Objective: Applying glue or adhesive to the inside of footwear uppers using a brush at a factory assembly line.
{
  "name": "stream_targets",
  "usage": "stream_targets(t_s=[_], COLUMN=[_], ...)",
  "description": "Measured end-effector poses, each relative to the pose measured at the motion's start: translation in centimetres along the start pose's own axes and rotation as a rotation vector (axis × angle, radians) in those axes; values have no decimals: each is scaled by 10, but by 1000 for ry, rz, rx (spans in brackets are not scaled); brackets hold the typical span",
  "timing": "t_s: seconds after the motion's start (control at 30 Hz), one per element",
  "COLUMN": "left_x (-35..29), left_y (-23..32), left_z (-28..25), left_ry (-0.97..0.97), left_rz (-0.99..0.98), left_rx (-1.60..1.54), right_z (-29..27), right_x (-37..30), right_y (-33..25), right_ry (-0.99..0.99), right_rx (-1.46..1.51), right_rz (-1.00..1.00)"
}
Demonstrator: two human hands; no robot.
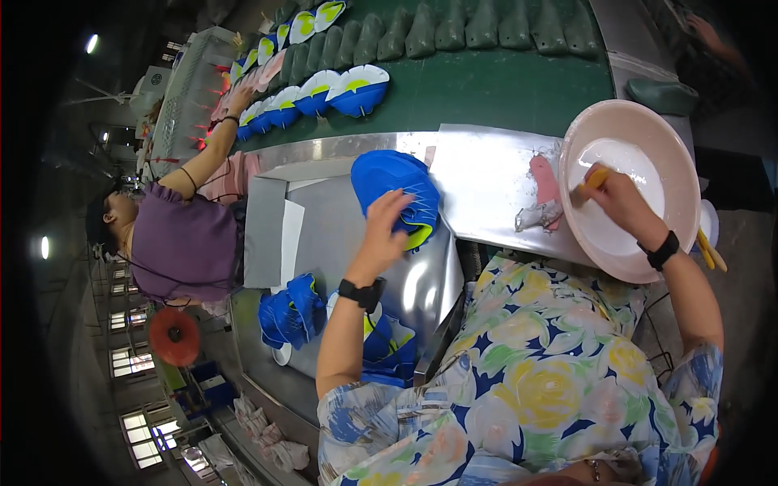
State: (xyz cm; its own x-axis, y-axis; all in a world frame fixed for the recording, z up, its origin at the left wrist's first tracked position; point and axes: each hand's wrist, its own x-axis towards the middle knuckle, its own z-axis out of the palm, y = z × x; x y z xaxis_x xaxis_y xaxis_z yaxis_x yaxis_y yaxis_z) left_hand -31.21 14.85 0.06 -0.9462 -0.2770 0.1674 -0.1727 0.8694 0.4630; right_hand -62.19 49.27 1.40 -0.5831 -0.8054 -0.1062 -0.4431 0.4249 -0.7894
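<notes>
A blue shoe upper (389, 174) with white stitching and a yellow-green lining lies on the metal worktop (336, 215) before me. My left hand (382, 229) has its bent fingers over the upper's near edge, gripping it there. To the right, my right hand (616, 200) is closed round a yellow-handled brush (598, 176). The brush is inside a pale pink basin (681, 162), over the white liquid (624, 158) at its bottom; its tip is partly hidden. More blue uppers (292, 312) are piled left of my left forearm.
Dark green shoe lasts (482, 24) and blue-and-white uppers (361, 89) line a green conveyor (478, 93). A co-worker's hand (241, 99) reaches over it at the left. Beside the basin lie a pink piece (545, 180) and crumpled foil (536, 216). Yellow handles (710, 251) stick out behind the basin.
</notes>
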Motion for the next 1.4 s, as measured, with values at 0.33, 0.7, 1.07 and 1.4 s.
stream_targets(t_s=[0.33, 0.7, 1.07, 1.4], left_x=[25, 149, 213, 207], left_y=[11, 95, 167, 198], left_z=[-101, -33, 34, 71], left_ry=[386, -237, -293, 227], left_rz=[-151, -528, -178, 14], left_rx=[-92, -1057, -1270, -1196], right_z=[-54, -89, -122, -74], right_x=[-35, -1, -28, -31], right_y=[3, -30, -30, -15], right_ry=[140, 319, 559, 612], right_rx=[-167, 426, 175, 544], right_rz=[-110, -370, -166, 144])
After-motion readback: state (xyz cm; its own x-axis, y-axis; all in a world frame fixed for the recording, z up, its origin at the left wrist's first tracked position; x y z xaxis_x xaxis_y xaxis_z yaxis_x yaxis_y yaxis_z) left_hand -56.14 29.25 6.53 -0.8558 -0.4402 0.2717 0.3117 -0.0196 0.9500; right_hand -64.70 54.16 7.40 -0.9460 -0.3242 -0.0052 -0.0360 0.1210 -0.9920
